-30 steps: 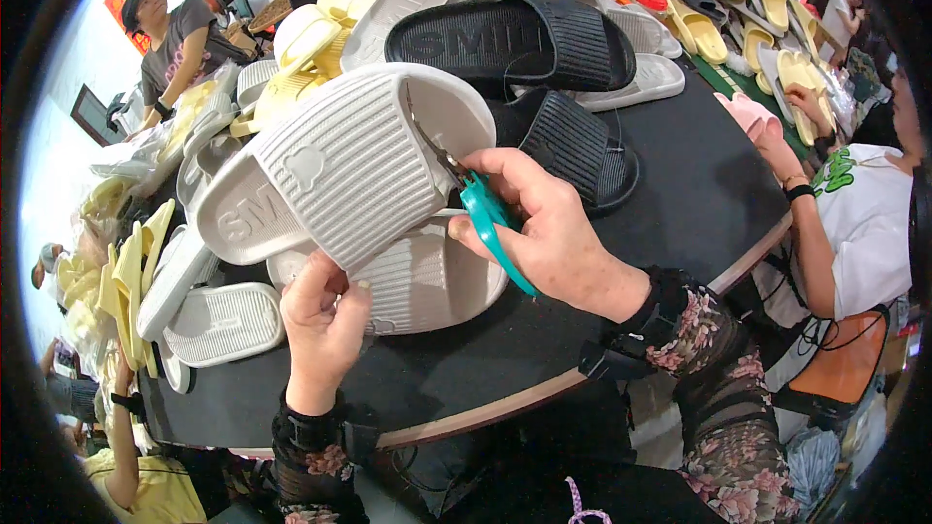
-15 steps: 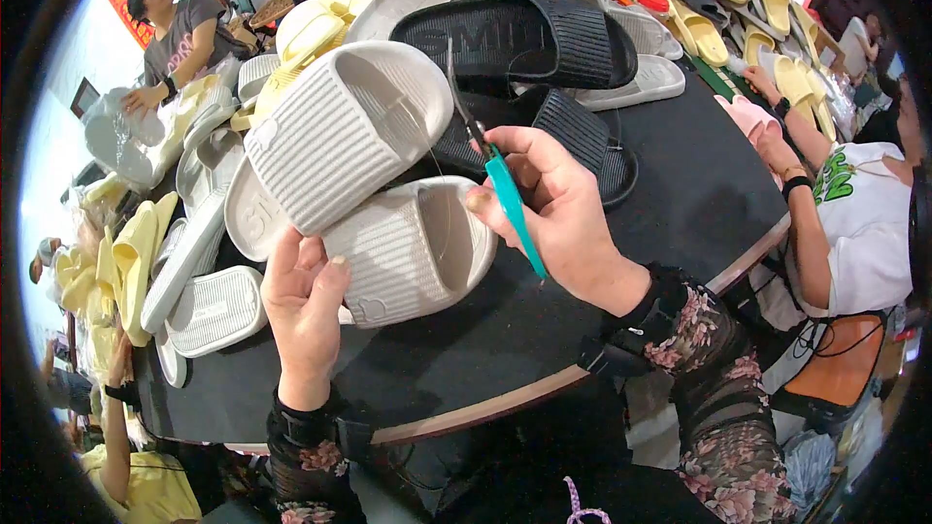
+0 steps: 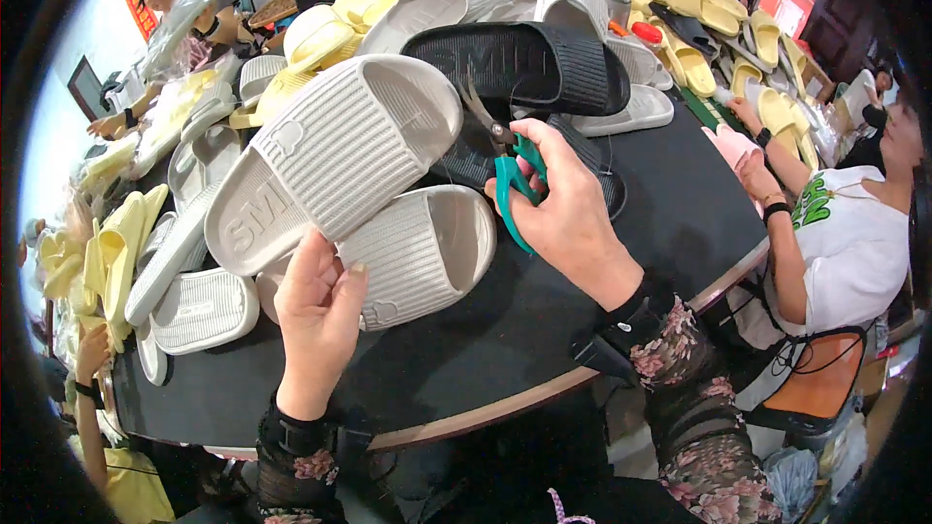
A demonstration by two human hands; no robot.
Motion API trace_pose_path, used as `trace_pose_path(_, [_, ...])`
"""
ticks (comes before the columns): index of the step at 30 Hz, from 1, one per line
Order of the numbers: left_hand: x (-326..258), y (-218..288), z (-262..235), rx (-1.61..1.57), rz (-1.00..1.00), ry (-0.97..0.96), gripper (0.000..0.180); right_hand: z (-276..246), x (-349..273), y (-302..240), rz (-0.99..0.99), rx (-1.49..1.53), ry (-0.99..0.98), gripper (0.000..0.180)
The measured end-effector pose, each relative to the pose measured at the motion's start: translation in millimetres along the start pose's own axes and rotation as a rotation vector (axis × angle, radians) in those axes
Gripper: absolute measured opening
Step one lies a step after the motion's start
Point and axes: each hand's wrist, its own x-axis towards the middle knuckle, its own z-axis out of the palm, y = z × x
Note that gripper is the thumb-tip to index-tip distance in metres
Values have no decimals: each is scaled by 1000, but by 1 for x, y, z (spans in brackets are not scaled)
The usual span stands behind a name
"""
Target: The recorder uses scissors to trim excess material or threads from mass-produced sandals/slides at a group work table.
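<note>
My left hand (image 3: 320, 315) is closed on the edge of a light grey slide slipper (image 3: 335, 155) with a ribbed strap. That slipper lies tilted over a second grey slipper (image 3: 413, 257), whose strap edge is close to my fingers. Green-handled scissors (image 3: 512, 196) are gripped in my right hand (image 3: 575, 213), their dark blades slightly apart and pointing up and left beside the upper slipper's opening. Behind the blades, a black slipper (image 3: 573, 68) rests on another black one (image 3: 466, 150), partly hidden by my right hand.
The dark table (image 3: 466, 359) has a curved, pale edge toward me. Grey and yellow slippers (image 3: 121, 243) are heaped on the left, more yellow ones (image 3: 704, 5) at the far right. A person in a white shirt (image 3: 859, 233) handles a pink slipper (image 3: 730, 147) on the right; other people sit around.
The scissors have turned in my right hand, so their handle loops now show and the blades have parted. The upper grey slipper has tipped, showing more of its insole.
</note>
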Motion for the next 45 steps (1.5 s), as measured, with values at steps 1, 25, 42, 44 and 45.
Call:
trace_pose_path(1, [0, -2, 1, 22, 10, -13, 55, 0, 0, 4, -83, -99, 44, 48])
trace_pose_path(25, [0, -5, 8, 331, 103, -29, 50, -2, 1, 14, -272, -503, 48, 52])
trace_pose_path(42, [-1, -11, 8, 327, 156, -20, 49, -3, -1, 15, -320, -630, 43, 50])
trace_pose_path(44, [-1, -8, 7, 331, 132, -24, 48, -5, 0, 13, -298, -617, 24, 49])
trace_pose_path(45, [-1, -9, 7, 331, 130, -25, 48, -4, 0, 13, -296, -616, 23, 49])
